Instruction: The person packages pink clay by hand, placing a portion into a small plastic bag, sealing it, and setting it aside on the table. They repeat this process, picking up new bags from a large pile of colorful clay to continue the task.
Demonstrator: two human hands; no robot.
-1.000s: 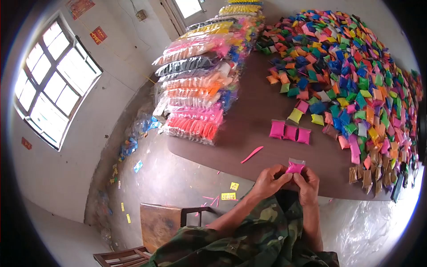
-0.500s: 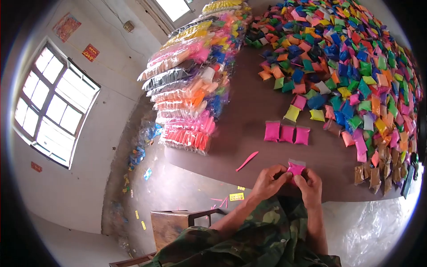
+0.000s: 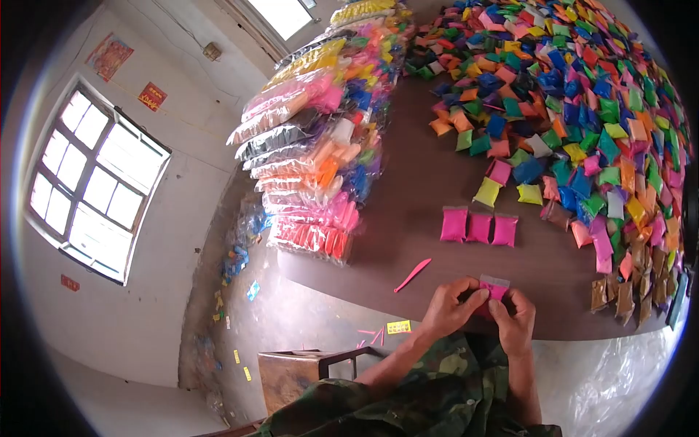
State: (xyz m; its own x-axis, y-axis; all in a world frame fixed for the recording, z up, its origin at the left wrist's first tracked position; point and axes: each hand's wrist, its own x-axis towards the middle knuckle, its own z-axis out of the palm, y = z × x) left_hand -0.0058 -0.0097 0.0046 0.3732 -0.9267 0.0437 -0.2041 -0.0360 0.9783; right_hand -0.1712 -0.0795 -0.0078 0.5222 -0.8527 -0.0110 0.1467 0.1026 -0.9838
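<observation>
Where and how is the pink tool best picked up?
Probably best from above, pinching the pink tool across its long sides at the broader half: it lies flat, slim and slanted, tapering to a thin end, with bare table around it.

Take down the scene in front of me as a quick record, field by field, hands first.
Left hand: pinches small pink packet
Right hand: pinches the same packet
Surface: dark table
Beyond hands: three pink packets in a row
Left of row: pink knife-shaped tool, lying flat
Far left: stacked clear bags
Right: multicolored packet heap
</observation>
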